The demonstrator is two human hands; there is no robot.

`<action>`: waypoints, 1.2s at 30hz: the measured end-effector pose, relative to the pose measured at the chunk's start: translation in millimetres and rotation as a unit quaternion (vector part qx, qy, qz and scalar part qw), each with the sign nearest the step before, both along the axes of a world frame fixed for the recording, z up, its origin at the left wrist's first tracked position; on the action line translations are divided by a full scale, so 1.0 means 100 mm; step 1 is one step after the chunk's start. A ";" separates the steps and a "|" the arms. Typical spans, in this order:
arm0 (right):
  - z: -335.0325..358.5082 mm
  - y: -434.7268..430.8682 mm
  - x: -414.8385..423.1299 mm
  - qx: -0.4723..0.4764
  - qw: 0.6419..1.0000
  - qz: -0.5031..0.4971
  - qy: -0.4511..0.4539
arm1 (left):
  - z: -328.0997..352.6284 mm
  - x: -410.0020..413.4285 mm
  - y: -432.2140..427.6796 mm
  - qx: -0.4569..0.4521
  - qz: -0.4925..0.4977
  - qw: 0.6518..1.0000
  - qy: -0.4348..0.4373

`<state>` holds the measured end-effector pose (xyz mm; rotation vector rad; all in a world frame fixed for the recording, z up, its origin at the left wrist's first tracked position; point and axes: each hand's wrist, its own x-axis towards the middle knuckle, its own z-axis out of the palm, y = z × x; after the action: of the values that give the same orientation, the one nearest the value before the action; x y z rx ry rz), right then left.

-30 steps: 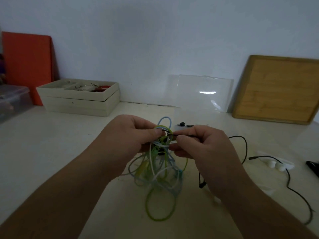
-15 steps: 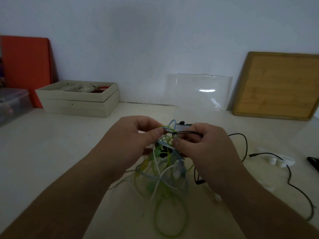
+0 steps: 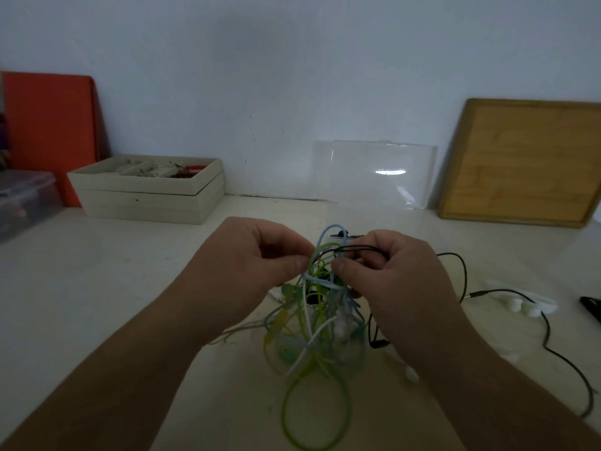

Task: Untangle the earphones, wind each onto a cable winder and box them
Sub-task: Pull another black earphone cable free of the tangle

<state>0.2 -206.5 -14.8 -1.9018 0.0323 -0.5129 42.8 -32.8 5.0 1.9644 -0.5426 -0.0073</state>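
Both grips pinch at the top of the tangled earphones (image 3: 312,327). The left grip (image 3: 247,265) nips the coloured cords between thumb and forefinger, while the right grip (image 3: 400,281) curls round a black cable (image 3: 357,247) looped over its fingers. The tangle hangs directly below them, its lowest green loop seeming to lie on the worktop (image 3: 97,304) near the front edge. What looks like a white winder (image 3: 520,302) sits toward the right edge. The hanging cords are blurred, so 1 cannot be followed from the next.
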 end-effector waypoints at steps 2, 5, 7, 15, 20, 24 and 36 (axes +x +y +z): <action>0.00 0.00 0.00 -0.002 1.000 -0.005 -0.004 | 0.00 -0.01 -0.01 0.016 0.007 1.000 -0.015; 0.01 0.01 -0.01 0.000 1.000 0.001 -0.008 | -0.01 0.00 -0.01 0.046 0.037 0.997 -0.039; 0.01 0.02 -0.02 0.004 1.000 0.010 -0.010 | -0.02 0.01 -0.01 0.061 0.040 0.996 -0.041; 0.00 0.05 0.00 0.011 1.000 0.006 -0.019 | -0.03 -0.01 -0.03 0.111 0.029 0.988 -0.106; -0.02 0.05 0.01 -0.011 1.000 0.002 -0.027 | -0.06 -0.02 -0.04 0.147 0.020 0.981 -0.121; -0.05 0.03 0.04 -0.093 0.995 0.001 -0.027 | -0.06 0.02 -0.06 0.080 0.063 0.989 -0.108; -0.10 0.04 0.10 -0.198 0.980 -0.007 0.000 | -0.08 0.02 -0.08 0.018 0.074 0.996 0.054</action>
<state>10.6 -203.0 -25.1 -2.2908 -0.0624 -0.5598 44.5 -41.2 -3.5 2.0228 -0.3287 -0.0312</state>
